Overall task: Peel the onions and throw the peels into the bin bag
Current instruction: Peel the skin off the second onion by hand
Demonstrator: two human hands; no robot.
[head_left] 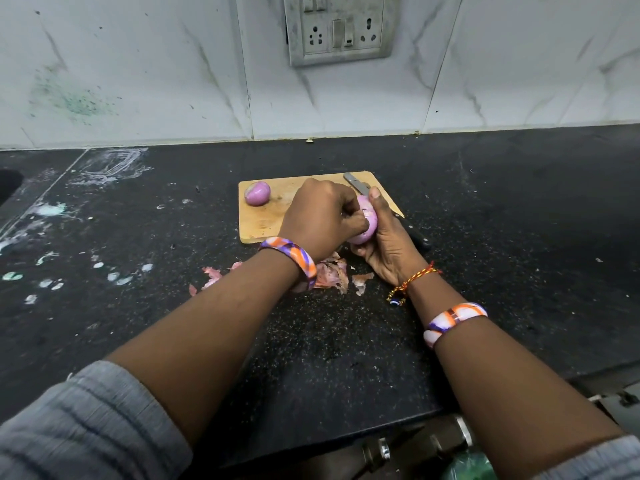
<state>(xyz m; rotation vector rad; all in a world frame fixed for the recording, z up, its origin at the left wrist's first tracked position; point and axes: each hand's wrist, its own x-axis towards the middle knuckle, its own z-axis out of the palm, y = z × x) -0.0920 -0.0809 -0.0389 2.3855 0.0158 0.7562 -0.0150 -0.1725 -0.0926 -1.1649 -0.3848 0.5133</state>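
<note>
My right hand cups a pale purple onion from the right and below, thumb up on its top. My left hand curls against the onion's left side, its fingertips pinching at the skin. Both hands hover over the near right corner of a wooden cutting board. A second, peeled purple onion lies on the board's far left corner. Loose pinkish onion peels lie on the black counter just in front of the board, partly under my left wrist. No bin bag is in view.
A knife lies on the board's right side, its blade showing behind my hands and its black handle poking out past my right hand. The black counter has white smears at left. A tiled wall with a socket panel stands behind.
</note>
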